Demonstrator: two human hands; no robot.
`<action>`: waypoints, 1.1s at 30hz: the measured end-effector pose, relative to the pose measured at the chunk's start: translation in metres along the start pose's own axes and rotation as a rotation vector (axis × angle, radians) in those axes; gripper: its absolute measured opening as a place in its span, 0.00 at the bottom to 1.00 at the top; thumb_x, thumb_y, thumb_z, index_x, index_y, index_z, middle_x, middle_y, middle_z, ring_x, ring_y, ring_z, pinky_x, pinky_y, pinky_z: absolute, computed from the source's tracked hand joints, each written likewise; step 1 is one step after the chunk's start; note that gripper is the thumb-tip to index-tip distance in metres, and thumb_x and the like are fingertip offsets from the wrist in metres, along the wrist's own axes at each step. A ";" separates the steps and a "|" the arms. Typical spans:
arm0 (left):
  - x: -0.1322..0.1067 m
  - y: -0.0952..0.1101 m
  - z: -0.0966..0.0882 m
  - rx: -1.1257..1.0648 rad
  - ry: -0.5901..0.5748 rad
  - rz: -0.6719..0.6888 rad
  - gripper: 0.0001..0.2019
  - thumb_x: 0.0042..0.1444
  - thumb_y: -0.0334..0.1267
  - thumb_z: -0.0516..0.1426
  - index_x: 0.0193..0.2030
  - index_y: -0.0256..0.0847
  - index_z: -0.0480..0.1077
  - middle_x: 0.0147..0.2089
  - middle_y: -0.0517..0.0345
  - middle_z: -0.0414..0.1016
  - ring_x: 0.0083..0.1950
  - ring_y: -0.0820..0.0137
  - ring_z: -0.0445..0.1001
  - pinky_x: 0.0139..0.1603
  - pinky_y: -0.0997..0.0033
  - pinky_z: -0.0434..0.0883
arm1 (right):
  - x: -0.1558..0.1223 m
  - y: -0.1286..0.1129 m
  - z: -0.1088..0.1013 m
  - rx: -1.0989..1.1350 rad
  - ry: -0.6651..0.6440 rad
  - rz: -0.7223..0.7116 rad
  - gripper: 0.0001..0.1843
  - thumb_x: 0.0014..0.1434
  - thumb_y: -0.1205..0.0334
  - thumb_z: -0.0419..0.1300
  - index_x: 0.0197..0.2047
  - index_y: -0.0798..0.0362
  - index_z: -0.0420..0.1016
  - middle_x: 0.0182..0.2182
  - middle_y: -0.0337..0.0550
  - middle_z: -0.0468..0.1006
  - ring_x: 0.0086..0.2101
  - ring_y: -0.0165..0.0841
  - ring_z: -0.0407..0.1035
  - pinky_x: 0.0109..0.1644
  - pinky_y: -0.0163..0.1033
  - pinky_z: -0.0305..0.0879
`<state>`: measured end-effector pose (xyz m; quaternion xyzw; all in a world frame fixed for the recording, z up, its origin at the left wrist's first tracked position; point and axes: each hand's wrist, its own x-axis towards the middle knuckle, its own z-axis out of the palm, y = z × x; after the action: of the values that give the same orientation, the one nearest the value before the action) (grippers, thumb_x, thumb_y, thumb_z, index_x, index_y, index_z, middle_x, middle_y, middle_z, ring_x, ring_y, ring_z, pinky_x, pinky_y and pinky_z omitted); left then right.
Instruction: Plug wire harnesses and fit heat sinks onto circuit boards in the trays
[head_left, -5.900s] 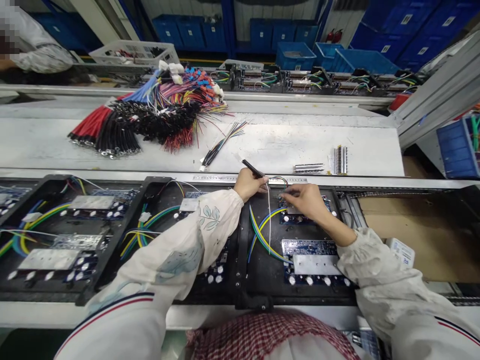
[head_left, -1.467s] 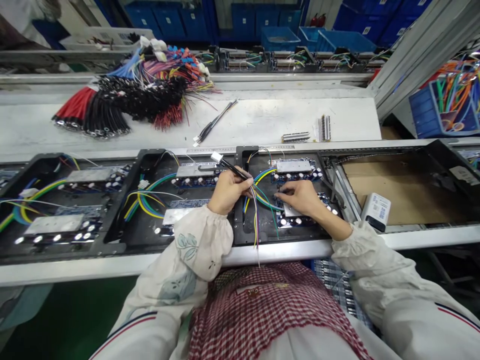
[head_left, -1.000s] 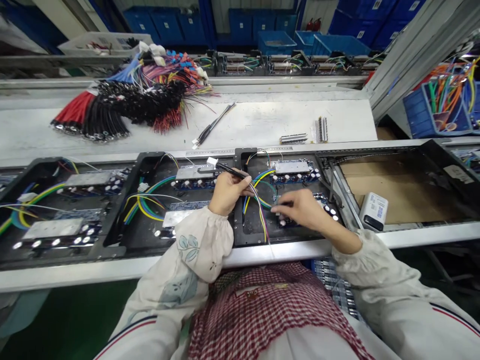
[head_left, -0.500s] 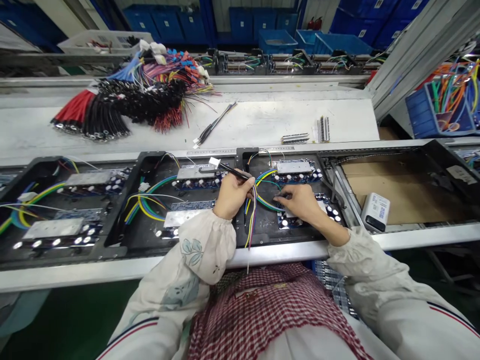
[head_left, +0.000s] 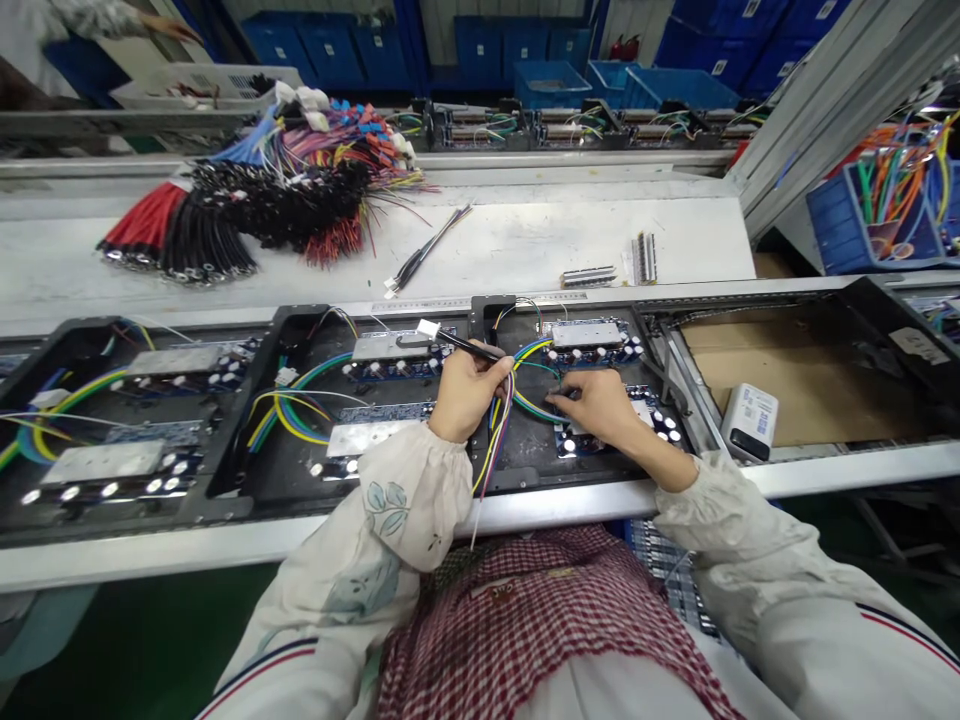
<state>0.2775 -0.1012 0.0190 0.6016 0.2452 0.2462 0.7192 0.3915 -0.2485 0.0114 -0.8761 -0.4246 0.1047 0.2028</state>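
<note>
My left hand (head_left: 466, 391) is closed around a thin bundle of coloured wires (head_left: 495, 440) that hangs toward me, with a black pen-like tool (head_left: 465, 345) sticking out past its fingers. My right hand (head_left: 596, 408) is pinched on the near circuit board (head_left: 652, 420) of a black tray (head_left: 525, 455), fingertips at the wires' other end; what it grips is hidden. A second board with a metal plate (head_left: 592, 335) lies just beyond it.
More black trays with boards and yellow, green and blue cables (head_left: 292, 410) run to the left. A white box (head_left: 750, 420) lies on brown cardboard to the right. Wire harness piles (head_left: 255, 205) cover the far white bench. Blue bin of wires (head_left: 885, 210) at right.
The view has pulled back since the oldest frame. In the last second my right hand settled on the near board and the loose wire ends swung slightly left; my left hand barely moved.
</note>
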 end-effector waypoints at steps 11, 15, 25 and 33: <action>-0.003 0.001 0.005 -0.055 -0.043 0.018 0.17 0.38 0.41 0.65 0.29 0.39 0.61 0.17 0.65 0.68 0.16 0.74 0.67 0.16 0.76 0.65 | -0.020 -0.017 -0.028 0.090 -0.070 -0.095 0.15 0.56 0.50 0.60 0.28 0.53 0.77 0.27 0.43 0.78 0.27 0.32 0.69 0.31 0.36 0.56; -0.005 0.002 0.008 -0.017 -0.056 0.015 0.17 0.38 0.41 0.66 0.28 0.39 0.61 0.17 0.65 0.68 0.17 0.74 0.68 0.16 0.77 0.64 | -0.024 -0.036 -0.020 0.451 -0.235 -0.151 0.18 0.58 0.49 0.55 0.25 0.54 0.71 0.17 0.35 0.68 0.19 0.25 0.59 0.23 0.33 0.50; -0.006 0.005 0.008 0.038 -0.101 -0.050 0.12 0.38 0.34 0.64 0.25 0.38 0.63 0.17 0.64 0.68 0.16 0.74 0.67 0.16 0.77 0.64 | -0.010 -0.029 -0.020 0.818 -0.242 0.050 0.22 0.52 0.46 0.60 0.19 0.54 0.65 0.09 0.32 0.62 0.12 0.22 0.54 0.16 0.30 0.47; -0.005 0.006 0.008 0.058 -0.082 -0.077 0.10 0.40 0.32 0.62 0.26 0.38 0.63 0.16 0.65 0.67 0.15 0.74 0.66 0.14 0.77 0.63 | -0.033 -0.015 -0.035 0.638 -0.521 -0.026 0.11 0.51 0.55 0.62 0.24 0.54 0.70 0.15 0.35 0.71 0.16 0.26 0.64 0.19 0.31 0.55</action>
<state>0.2784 -0.1095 0.0269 0.6219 0.2452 0.1864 0.7200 0.3728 -0.2754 0.0503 -0.7081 -0.4191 0.4468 0.3512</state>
